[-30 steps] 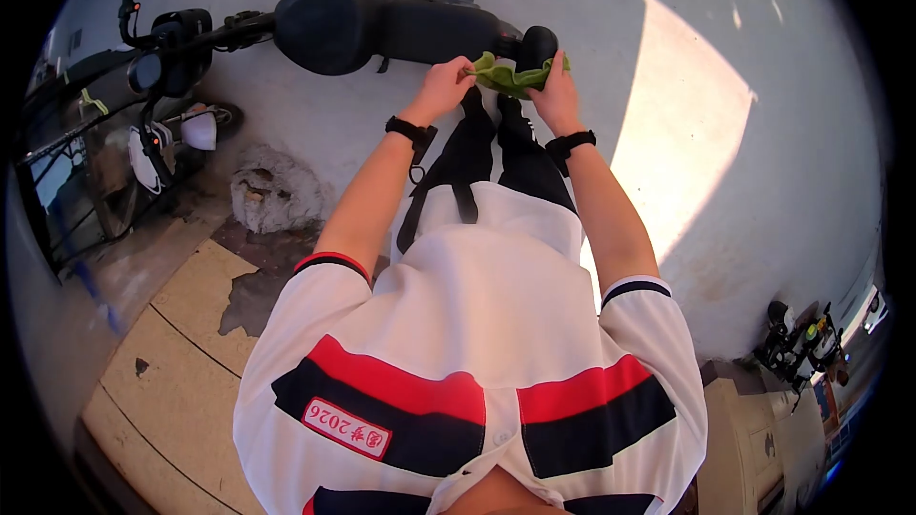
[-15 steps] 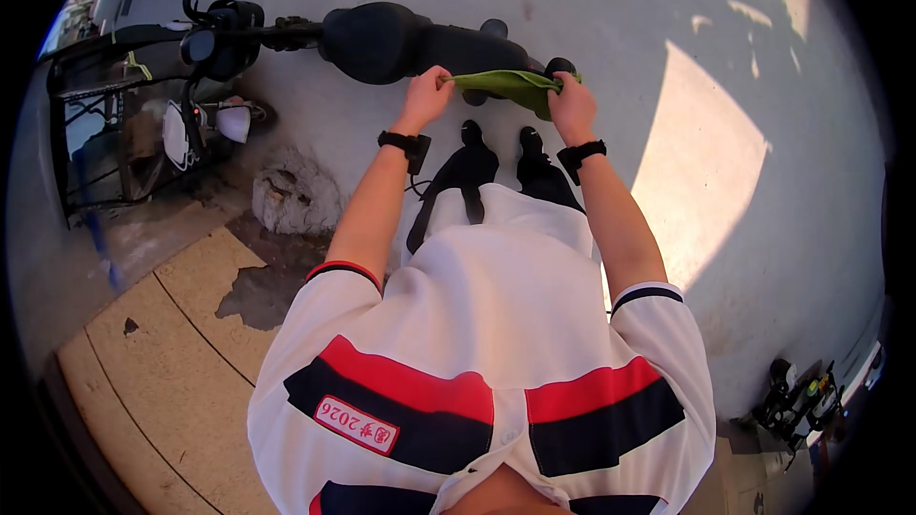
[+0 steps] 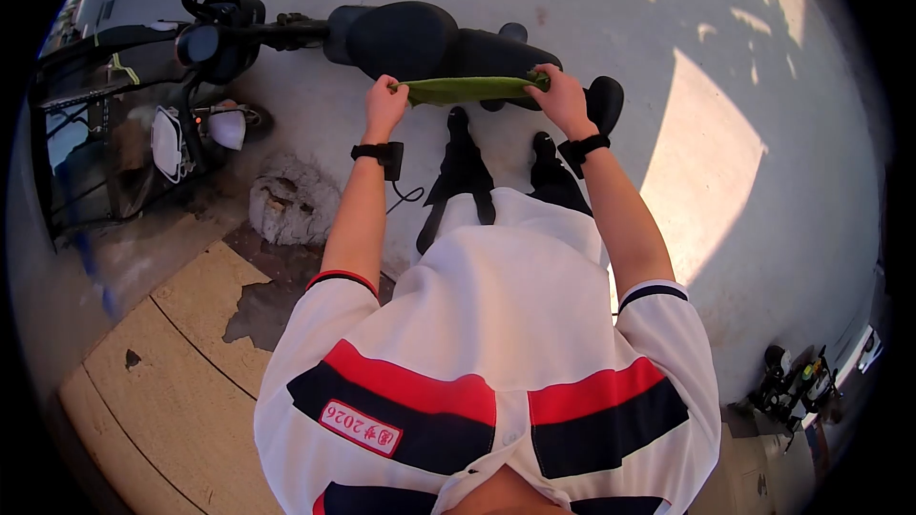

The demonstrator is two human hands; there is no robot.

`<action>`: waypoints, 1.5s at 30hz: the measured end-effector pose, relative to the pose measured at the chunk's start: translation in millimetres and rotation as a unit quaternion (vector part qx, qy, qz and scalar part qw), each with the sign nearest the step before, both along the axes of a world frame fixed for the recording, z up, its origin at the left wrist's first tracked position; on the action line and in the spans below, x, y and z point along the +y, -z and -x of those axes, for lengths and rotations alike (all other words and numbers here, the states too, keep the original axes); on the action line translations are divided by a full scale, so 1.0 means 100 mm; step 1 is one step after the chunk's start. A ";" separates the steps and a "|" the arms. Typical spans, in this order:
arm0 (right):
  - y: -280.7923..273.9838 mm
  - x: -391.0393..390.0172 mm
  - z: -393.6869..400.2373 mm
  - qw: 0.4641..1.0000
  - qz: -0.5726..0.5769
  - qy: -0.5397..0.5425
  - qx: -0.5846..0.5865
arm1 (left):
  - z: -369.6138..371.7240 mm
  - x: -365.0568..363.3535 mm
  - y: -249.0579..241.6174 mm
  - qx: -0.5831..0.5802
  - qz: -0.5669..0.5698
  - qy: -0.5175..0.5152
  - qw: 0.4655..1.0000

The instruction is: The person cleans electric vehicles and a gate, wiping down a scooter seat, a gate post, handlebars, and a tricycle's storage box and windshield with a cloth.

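Both ends of a green cloth (image 3: pixel 463 90) are pinched, one in the left hand (image 3: pixel 385 110), one in the right hand (image 3: pixel 565 103), so it stretches between them; likely light, soft and pliable, best gripped near its corners. Beyond sits a black scooter (image 3: pixel 403 38).

Green cloth (image 3: pixel 466 90), stretched wide, ends bunched
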State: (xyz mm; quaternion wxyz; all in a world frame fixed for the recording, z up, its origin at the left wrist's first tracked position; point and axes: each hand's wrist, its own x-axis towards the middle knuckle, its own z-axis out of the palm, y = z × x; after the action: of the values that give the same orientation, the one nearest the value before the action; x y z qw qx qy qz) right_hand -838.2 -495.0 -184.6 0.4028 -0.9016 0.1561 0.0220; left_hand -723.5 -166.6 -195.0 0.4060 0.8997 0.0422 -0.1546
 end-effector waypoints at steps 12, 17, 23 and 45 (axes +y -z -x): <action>0.70 0.88 -0.87 0.991 -0.012 0.130 0.037 | -0.58 1.24 0.06 0.091 0.140 0.090 0.982; 0.83 1.11 -1.10 0.990 0.022 0.138 0.010 | -0.60 1.23 -0.01 0.104 0.085 0.153 0.979; 0.92 1.32 -1.45 0.996 -0.072 0.055 -0.008 | -0.45 1.04 -0.06 0.130 0.096 0.159 0.974; 1.10 1.51 -1.56 0.982 -0.113 0.052 0.145 | -0.43 0.98 0.25 0.104 0.066 0.068 0.990</action>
State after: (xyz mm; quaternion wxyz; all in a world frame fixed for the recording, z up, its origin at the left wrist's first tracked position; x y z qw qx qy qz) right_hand -682.0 -343.5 -294.8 0.4755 -0.8285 0.2557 0.1487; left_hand -680.5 -68.7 -219.8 0.4467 0.8506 0.0130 -0.2770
